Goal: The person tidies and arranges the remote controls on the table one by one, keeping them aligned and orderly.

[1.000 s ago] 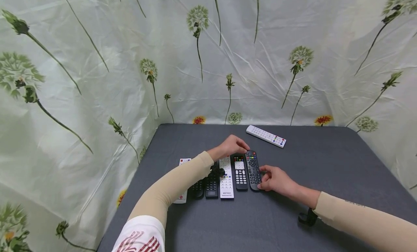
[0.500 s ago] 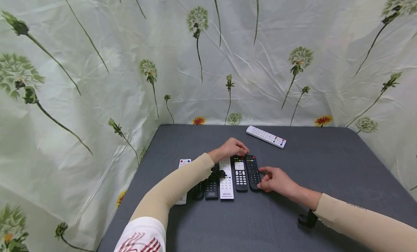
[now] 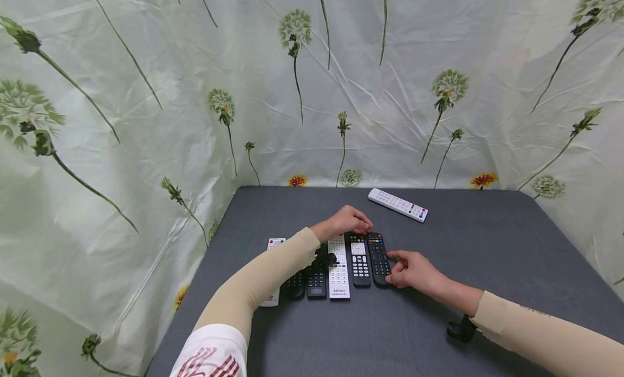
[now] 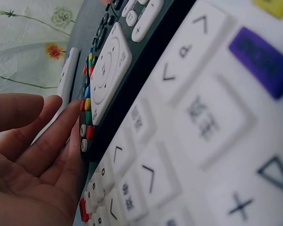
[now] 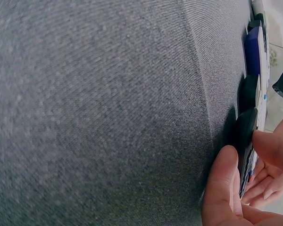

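Observation:
My right hand (image 3: 414,268) holds the lower right edge of a black remote control (image 3: 379,262) between thumb and fingers; in the right wrist view its fingers (image 5: 220,181) meet at the remote's edge. At the far end of this remote, my left hand (image 3: 347,220) reaches over with relaxed fingers, the tips right at the top edge. Immediately left lies a black remote with white keys (image 3: 361,267), then a long white remote (image 3: 338,282). From the left wrist, the left fingers (image 4: 42,155) extend beside the far end of the remote with the white dial (image 4: 108,75).
Further left in the row, two black remotes (image 3: 317,285) and a white one (image 3: 273,298) lie partly under the left arm. Another white remote (image 3: 397,205) lies slanted near the back of the dark table (image 3: 478,231). A flower-print curtain (image 3: 390,95) hangs behind.
Over the last second, the rightmost black remote has shifted slightly toward me, its far end now level with its neighbour's. My left fingertips came off its top corner; my right hand barely moved.

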Available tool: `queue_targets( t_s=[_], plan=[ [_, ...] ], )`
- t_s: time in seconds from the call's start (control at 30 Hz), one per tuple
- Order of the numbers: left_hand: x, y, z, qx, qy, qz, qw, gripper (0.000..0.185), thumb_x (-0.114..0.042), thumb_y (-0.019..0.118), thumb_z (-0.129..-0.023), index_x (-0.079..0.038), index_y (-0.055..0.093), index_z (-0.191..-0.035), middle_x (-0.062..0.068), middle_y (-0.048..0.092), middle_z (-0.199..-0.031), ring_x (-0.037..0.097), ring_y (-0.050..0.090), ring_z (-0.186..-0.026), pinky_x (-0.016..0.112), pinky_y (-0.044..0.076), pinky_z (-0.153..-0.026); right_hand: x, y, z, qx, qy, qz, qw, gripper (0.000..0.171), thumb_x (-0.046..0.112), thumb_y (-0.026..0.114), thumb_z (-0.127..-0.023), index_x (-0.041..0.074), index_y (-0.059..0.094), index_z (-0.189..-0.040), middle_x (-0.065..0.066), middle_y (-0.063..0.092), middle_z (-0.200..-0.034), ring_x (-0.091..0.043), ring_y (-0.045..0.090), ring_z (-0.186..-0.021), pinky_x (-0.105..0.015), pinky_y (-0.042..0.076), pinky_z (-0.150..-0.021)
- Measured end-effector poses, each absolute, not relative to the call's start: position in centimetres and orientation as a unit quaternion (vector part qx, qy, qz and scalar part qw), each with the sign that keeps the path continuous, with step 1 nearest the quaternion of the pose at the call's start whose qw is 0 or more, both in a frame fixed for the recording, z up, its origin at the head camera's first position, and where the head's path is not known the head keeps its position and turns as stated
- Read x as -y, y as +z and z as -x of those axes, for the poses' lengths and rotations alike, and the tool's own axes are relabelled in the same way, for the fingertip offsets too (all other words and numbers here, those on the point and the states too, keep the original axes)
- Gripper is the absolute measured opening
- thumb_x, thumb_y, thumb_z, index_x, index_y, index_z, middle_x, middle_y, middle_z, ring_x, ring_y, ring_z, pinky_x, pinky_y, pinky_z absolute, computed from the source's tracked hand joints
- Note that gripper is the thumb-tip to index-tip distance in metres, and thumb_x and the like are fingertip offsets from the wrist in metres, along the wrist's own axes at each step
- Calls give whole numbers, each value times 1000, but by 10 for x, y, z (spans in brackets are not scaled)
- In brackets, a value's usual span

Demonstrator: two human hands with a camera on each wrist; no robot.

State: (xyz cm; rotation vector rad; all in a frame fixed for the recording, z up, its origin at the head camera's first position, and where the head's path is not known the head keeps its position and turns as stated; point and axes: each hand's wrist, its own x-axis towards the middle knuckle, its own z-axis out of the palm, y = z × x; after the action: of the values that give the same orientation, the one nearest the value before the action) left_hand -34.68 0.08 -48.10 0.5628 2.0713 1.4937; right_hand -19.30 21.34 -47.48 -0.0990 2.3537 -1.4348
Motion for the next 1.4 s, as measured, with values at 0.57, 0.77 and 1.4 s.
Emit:
queue_targets(
  t_s=[0.57, 0.77, 1.4],
  plan=[
    [1, -469, 353, -751, 582, -206, 234, 20, -6, 58, -102, 1, 75, -111, 9, 74, -103, 22, 71, -94, 34, 59, -84, -222, -461, 203, -848, -495, 18, 188, 60, 12, 70, -92, -8, 45, -143, -11, 69, -93, -22, 67, -83, -37, 61, -74],
    [-5, -463, 361, -744, 606, -178, 217, 19, -5, 61, -100, 1, 75, -111, 7, 75, -103, 22, 72, -97, 39, 57, -90, -233, -448, 212, -851, -497, 22, 170, 58, 15, 67, -98, -9, 42, -145, -18, 67, -104, -25, 67, -91, -39, 61, -79],
    [-23, -465, 393, -696, 690, -97, 170, 45, -19, 56, -103, -5, 54, -146, 13, 52, -148, 30, 49, -135, 45, 40, -112, -281, -439, 254, -829, -551, -38, 89, 57, 16, 52, -105, -11, 32, -151, -33, 41, -146, -40, 55, -122, -41, 55, -95]
  ],
)
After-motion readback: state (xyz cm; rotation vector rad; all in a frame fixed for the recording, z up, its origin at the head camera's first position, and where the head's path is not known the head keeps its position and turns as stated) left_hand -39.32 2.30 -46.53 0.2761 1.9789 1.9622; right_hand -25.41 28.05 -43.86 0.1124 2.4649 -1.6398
